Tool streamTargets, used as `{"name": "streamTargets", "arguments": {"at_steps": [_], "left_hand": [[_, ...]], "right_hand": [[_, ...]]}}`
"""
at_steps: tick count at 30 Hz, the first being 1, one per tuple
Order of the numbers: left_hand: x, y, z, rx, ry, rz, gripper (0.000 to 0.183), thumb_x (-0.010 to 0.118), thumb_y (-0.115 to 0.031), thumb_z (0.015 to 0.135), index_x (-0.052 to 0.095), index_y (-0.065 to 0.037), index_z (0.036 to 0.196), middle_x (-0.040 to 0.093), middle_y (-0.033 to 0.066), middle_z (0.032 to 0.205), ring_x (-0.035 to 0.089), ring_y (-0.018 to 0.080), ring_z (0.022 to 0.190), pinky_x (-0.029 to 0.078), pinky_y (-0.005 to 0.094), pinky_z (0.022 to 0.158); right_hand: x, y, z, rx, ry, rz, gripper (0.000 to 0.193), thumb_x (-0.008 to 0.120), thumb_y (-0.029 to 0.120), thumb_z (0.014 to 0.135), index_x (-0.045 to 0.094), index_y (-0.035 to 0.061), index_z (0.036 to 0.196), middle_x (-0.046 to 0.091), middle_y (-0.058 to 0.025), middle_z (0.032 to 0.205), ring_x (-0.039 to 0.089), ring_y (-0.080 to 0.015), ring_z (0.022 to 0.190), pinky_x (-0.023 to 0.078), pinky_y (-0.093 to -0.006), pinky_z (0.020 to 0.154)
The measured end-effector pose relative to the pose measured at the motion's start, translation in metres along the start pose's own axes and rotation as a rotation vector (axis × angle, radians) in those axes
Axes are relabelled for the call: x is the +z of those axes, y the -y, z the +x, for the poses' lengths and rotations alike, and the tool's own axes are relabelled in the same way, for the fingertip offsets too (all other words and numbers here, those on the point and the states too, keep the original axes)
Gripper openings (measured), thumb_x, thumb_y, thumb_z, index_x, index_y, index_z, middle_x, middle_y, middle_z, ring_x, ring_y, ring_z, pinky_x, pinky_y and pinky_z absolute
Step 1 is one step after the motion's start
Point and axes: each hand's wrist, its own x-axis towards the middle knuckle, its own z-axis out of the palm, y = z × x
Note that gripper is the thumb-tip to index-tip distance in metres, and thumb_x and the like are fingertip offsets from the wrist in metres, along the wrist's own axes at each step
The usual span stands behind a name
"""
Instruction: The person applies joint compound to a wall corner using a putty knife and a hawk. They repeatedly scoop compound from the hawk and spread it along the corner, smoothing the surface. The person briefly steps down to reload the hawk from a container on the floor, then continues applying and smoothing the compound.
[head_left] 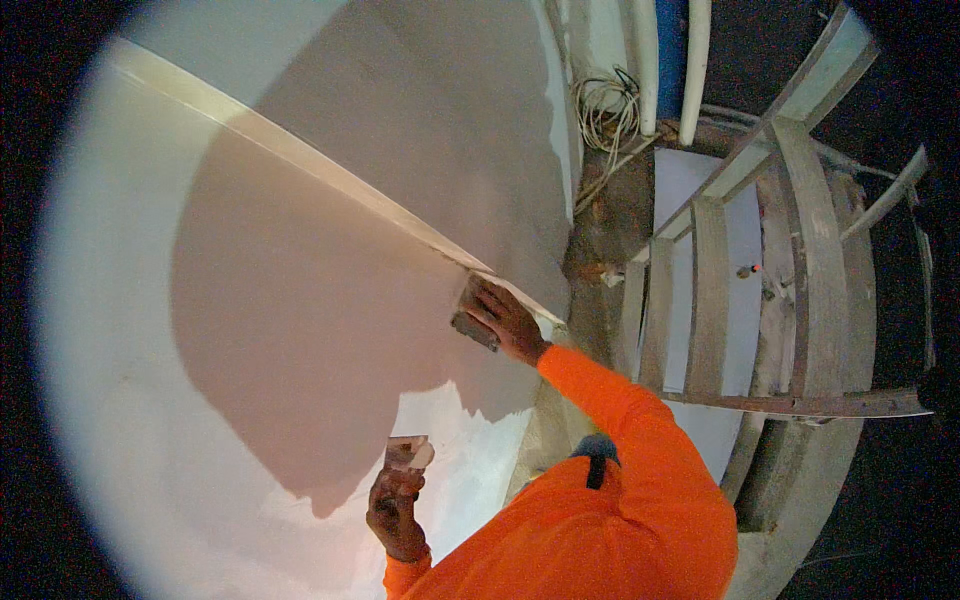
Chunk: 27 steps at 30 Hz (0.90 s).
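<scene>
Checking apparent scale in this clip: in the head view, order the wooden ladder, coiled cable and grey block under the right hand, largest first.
1. Wooden ladder
2. Coiled cable
3. Grey block, partly covered by the right hand

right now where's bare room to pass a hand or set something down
To pass a hand: the wall left of the right hand, between the pale strip and the left hand. For setting down: perhaps the small brown floor patch between wall and ladder, below the coiled cable. Crowded: around the ladder and the white pipes.
</scene>
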Motion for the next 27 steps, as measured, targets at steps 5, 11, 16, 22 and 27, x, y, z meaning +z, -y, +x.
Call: {"name": "streamTargets", "arguments": {"at_steps": [5, 11, 16, 22, 27], "left_hand": [[0.002, -0.005, -0.002, -0.006, -0.043, -0.042, 0.02, 0.071, -0.014, 0.095, 0.069, 0.002, 0.106, 0.073, 0.0072, 0.096, 0.064, 0.0134, 0.083, 0.05, 0.027, 0.07], [0.0, -0.004, -0.006, 0.054, -0.055, -0.132, 0.028, 0.071, -0.015, 0.096, 0.069, 0.004, 0.116, 0.074, 0.0079, 0.096, 0.065, 0.0134, 0.083, 0.051, 0.0263, 0.071], [0.001, 0.0, -0.005, 0.062, -0.078, -0.144, 0.026, 0.073, -0.017, 0.096, 0.07, 0.003, 0.113, 0.073, 0.0067, 0.097, 0.065, 0.0132, 0.082, 0.051, 0.026, 0.071], [-0.001, 0.007, -0.003, 0.056, -0.059, -0.014, 0.018, 0.071, -0.015, 0.096, 0.07, 0.001, 0.104, 0.074, 0.0077, 0.098, 0.067, 0.0146, 0.084, 0.052, 0.0271, 0.072], [-0.004, 0.014, 0.001, 0.075, -0.017, -0.047, 0.017, 0.07, -0.014, 0.097, 0.069, 0.0, 0.106, 0.074, 0.009, 0.097, 0.068, 0.0165, 0.085, 0.052, 0.0281, 0.072]], "right_hand": [[-0.042, 0.076, 0.096, -0.194, -0.211, 0.016, 0.046, 0.055, 0.02, 0.099, 0.058, 0.0268, 0.144, 0.048, -0.0115, 0.157, 0.045, -0.0374, 0.145, 0.036, -0.055, 0.121], [-0.077, 0.121, 0.218, -0.326, -0.347, -0.069, 0.053, 0.063, 0.019, 0.094, 0.057, 0.0261, 0.146, 0.051, -0.0092, 0.152, 0.047, -0.0345, 0.141, 0.044, -0.0517, 0.117], [-0.083, 0.115, 0.216, -0.286, -0.332, -0.069, 0.052, 0.061, 0.018, 0.095, 0.057, 0.0252, 0.146, 0.052, -0.0103, 0.151, 0.046, -0.0347, 0.142, 0.042, -0.0529, 0.118], [-0.063, 0.084, 0.174, -0.217, -0.225, -0.07, 0.058, 0.063, 0.016, 0.092, 0.055, 0.0256, 0.148, 0.05, -0.0096, 0.152, 0.046, -0.0344, 0.142, 0.041, -0.0528, 0.12], [-0.047, 0.064, 0.135, -0.177, -0.15, -0.042, 0.065, 0.066, 0.011, 0.088, 0.053, 0.0262, 0.149, 0.049, -0.009, 0.153, 0.045, -0.0345, 0.142, 0.041, -0.0523, 0.12]]}}
